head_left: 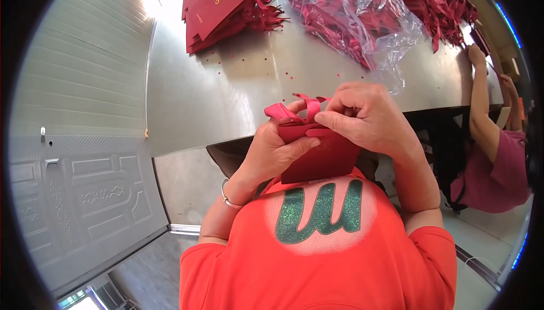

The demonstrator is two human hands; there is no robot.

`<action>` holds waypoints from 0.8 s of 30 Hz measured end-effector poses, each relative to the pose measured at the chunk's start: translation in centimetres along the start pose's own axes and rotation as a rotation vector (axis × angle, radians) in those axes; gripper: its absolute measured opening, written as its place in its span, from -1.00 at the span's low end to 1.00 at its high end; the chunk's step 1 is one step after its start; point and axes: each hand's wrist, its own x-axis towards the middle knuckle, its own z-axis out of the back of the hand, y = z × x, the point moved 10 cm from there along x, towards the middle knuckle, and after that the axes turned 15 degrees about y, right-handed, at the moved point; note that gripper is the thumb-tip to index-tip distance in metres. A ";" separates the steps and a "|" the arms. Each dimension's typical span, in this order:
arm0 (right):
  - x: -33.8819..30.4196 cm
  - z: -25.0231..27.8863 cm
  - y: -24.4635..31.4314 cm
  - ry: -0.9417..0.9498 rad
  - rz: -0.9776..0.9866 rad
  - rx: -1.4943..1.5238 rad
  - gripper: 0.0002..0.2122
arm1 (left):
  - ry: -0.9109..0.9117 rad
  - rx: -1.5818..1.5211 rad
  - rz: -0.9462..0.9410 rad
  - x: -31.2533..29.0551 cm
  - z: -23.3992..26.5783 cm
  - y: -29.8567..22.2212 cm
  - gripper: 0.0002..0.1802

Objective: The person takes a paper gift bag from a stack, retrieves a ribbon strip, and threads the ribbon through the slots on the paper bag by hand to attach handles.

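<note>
Left hand (277, 147) grips bag (322, 160), top forward, long axis unclear; right hand (367, 116) pinches ribbon (312, 109).

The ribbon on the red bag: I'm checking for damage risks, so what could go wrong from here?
The ribbon could slip or twist, since the right hand seems to pinch just a small part of it. The red bag might crease where the thumb of the left hand lies across its front. It might also fall if that grip loosens, as it is held in front of the table, not over it.
</note>
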 end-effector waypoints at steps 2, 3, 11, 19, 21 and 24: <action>-0.1 0.6 0.6 -0.075 -0.082 -0.258 -0.85 | -0.002 0.013 0.019 0.2 -0.2 0.1 -0.61; 0.1 0.5 0.7 -0.077 -0.085 -0.260 -0.85 | -0.009 0.029 0.041 0.2 -0.1 0.1 -0.63; 1.5 0.6 -0.6 -0.159 -0.003 0.062 -0.88 | 0.019 0.100 0.028 1.2 -0.6 -0.8 -0.66; 1.2 0.1 0.1 -0.220 0.082 -0.208 -0.91 | 0.014 0.199 0.144 0.4 -0.9 -0.2 -0.79; 1.5 0.0 0.4 -0.232 0.111 -0.225 -0.90 | 0.049 0.197 0.160 0.6 -0.9 -0.1 -0.73; 1.6 0.1 0.3 -0.139 0.064 -0.219 -0.86 | 0.063 0.186 0.076 0.5 -1.0 -1.2 -0.78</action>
